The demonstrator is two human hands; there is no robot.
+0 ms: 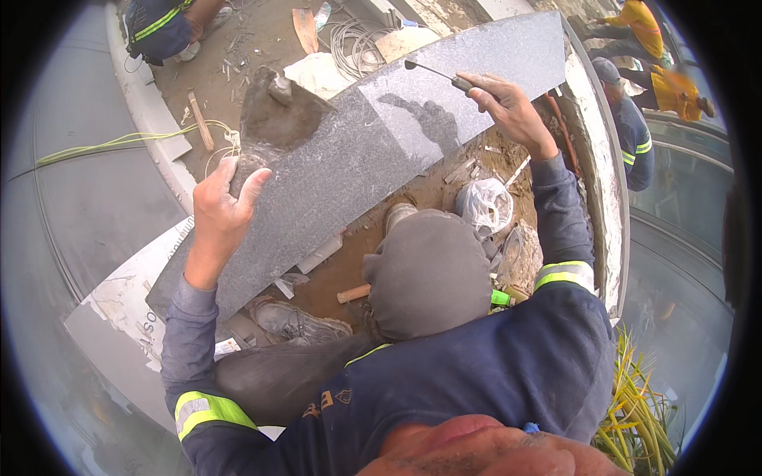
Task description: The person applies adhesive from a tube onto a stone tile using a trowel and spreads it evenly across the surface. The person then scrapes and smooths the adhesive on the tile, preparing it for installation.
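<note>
My left hand (221, 202) is closed round the dusty, rounded handle of a trowel, whose broad dark blade (274, 119) carries a lump of grey paste (280, 90). The blade is over the far left edge of a long grey stone slab (317, 174). In my right hand (508, 107) the fingers close on the short handle of a small spatula (432, 71). Its thin shank points left, and its dark tip is above the paler right section of the slab; I cannot tell whether it touches. A shadow of the right hand falls on that section.
Beneath the slab's near side are a white plastic bag (484, 205), a wooden handle (353, 293) and my shoe (298, 320). Coiled cable (353, 47) and rubble lie beyond. A yellow-green cord (119, 141) crosses at left. Co-workers (627, 119) are at right; another (163, 30) is far left.
</note>
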